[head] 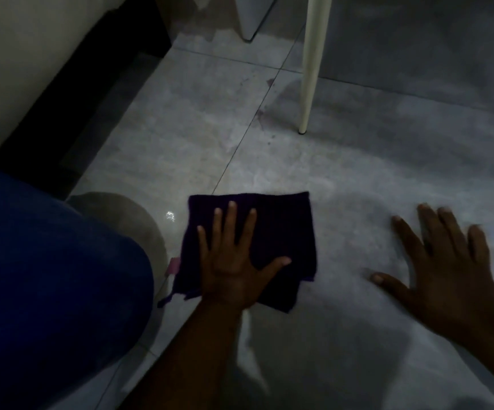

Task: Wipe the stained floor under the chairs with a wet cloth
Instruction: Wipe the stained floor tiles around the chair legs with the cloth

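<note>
Already the left hand (234,267) presses flat, fingers spread, on the folded dark purple cloth (269,241); the right hand (447,261) braces open on the glossy grey tiled floor (358,179). Reddish stains (265,110) beside the cream chair leg (308,69) lie well ahead; wet tile could let the bracing palm slip.

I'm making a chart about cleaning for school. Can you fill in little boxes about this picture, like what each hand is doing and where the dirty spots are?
left hand: flat on the cloth, fingers spread
right hand: flat on the bare floor, holding nothing
cloth: dark purple, folded, lying on the floor
floor: grey tiles, shiny
stains: reddish spots beyond the cloth, near the chair leg
chair leg: cream, standing on the floor
</note>
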